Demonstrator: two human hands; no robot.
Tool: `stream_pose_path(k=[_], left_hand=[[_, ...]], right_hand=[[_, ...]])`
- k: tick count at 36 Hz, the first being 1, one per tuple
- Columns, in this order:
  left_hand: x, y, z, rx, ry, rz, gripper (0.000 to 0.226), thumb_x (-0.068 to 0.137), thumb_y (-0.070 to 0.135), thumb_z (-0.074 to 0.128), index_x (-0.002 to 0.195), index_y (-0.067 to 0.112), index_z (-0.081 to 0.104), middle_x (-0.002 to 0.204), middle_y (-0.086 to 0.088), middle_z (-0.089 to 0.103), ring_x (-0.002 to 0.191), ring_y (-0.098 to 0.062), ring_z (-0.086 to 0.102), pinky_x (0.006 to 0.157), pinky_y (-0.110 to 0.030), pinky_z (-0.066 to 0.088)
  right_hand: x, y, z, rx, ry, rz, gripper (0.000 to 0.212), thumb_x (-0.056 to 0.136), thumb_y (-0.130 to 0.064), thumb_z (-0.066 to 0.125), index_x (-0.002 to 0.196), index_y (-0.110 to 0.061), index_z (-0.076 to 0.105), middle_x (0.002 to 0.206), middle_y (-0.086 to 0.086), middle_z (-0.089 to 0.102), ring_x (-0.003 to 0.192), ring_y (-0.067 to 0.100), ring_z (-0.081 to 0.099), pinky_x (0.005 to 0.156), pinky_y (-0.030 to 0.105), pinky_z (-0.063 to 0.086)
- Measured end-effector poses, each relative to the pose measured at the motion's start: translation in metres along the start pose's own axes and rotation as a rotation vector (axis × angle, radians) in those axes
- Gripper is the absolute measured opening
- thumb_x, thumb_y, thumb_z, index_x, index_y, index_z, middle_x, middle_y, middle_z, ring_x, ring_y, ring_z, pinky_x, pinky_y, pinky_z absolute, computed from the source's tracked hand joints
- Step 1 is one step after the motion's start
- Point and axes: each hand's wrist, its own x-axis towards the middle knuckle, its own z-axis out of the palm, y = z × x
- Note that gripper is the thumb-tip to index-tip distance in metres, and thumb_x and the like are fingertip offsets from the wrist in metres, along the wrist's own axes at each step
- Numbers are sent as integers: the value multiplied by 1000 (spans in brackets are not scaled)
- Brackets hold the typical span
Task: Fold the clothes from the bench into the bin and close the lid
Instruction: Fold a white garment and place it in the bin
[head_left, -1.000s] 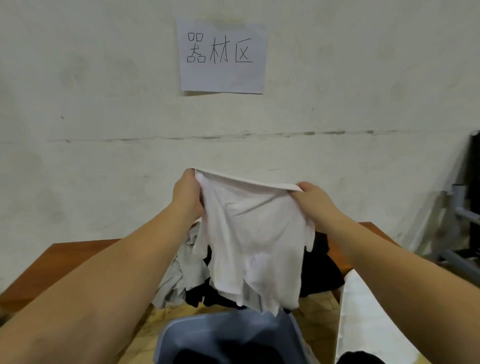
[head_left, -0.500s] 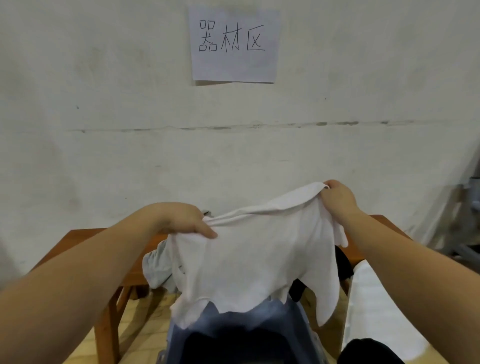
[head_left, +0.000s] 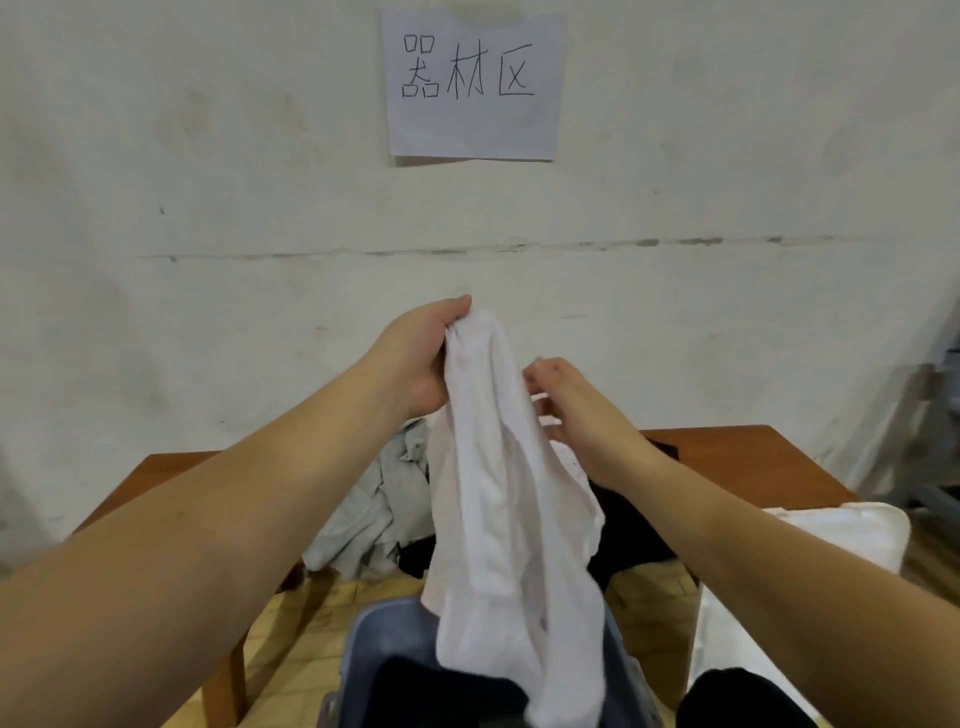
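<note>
Fingers of the left hand are curling round the bunched top of the white garment, holding it up so it is hanging down into the blue bin below that grip. Just right of it, the right hand is touching the cloth's edge with loosely bent fingers; whether it is pinching the fabric cannot be told. Behind and beneath both hands, grey clothes and black clothes are lying heaped on the table.
</note>
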Motion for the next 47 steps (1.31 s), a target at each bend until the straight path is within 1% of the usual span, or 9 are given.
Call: stream_pose_path(k=[3, 7, 17, 24, 31, 35, 40, 44, 47], left_hand=[[3, -3, 3, -49, 30, 41, 19, 101, 19, 54, 94, 4, 63, 72, -6, 70, 74, -20, 67, 83, -37, 56], [5, -6, 3, -118, 65, 90, 18, 103, 15, 48, 93, 6, 60, 81, -5, 65, 68, -17, 65, 58, -26, 57], [1, 2, -12, -290, 97, 184, 19, 105, 13, 43, 94, 3, 57, 71, -6, 65, 55, -15, 66, 48, -26, 56], [3, 11, -50, -364, 255, 240, 19, 104, 5, 40, 90, 2, 52, 87, -13, 64, 68, -21, 68, 57, -32, 61], [18, 1, -78, -406, 332, 164, 22, 103, 5, 40, 118, 1, 54, 99, -15, 67, 83, -28, 69, 54, -34, 60], [19, -10, -75, -270, 193, -4, 49, 105, 39, 39, 125, -5, 48, 112, -21, 64, 94, -35, 69, 77, -41, 59], [5, -20, -45, 159, -165, -40, 86, 92, 74, 29, 119, -1, 62, 119, -14, 69, 114, -29, 64, 106, -39, 41], [-3, -24, -21, 438, -256, 144, 59, 92, 62, 50, 122, 13, 67, 115, 3, 72, 106, -12, 66, 96, -32, 39], [-3, -23, -16, 520, -45, 214, 29, 92, 40, 64, 107, 16, 64, 109, 4, 73, 102, -15, 69, 89, -31, 43]], right_hand=[[-16, 3, 15, -143, 25, -82, 31, 96, -49, 56, 117, -27, 51, 121, -8, 55, 109, 8, 57, 85, 20, 46], [-29, 9, 29, -264, 250, -326, 41, 77, -47, 70, 109, -35, 46, 116, -15, 45, 104, 1, 52, 83, 10, 41], [-23, 45, 18, -604, -228, 172, 16, 91, -36, 61, 97, -24, 69, 96, -11, 69, 91, 5, 62, 82, 21, 47], [-9, 35, -39, 117, -341, 171, 31, 71, -38, 85, 79, -9, 75, 84, 14, 68, 83, 22, 65, 86, 32, 53], [6, -28, -55, 513, -335, -35, 40, 65, -30, 84, 82, -12, 53, 63, 1, 47, 58, 16, 46, 67, 32, 46], [16, -64, -44, 336, -224, -98, 17, 98, -13, 46, 82, -14, 54, 68, -2, 50, 60, 13, 46, 65, 28, 38], [34, -86, -12, -24, -200, -120, 16, 101, -19, 52, 91, -20, 65, 72, -10, 64, 67, 6, 59, 68, 23, 48], [46, -93, 5, -140, -222, -105, 13, 100, -22, 55, 97, -19, 68, 79, -8, 66, 73, 7, 61, 71, 24, 48], [52, -97, 6, -133, -202, -89, 13, 98, -19, 57, 101, -15, 69, 86, -2, 66, 79, 13, 61, 76, 29, 50]])
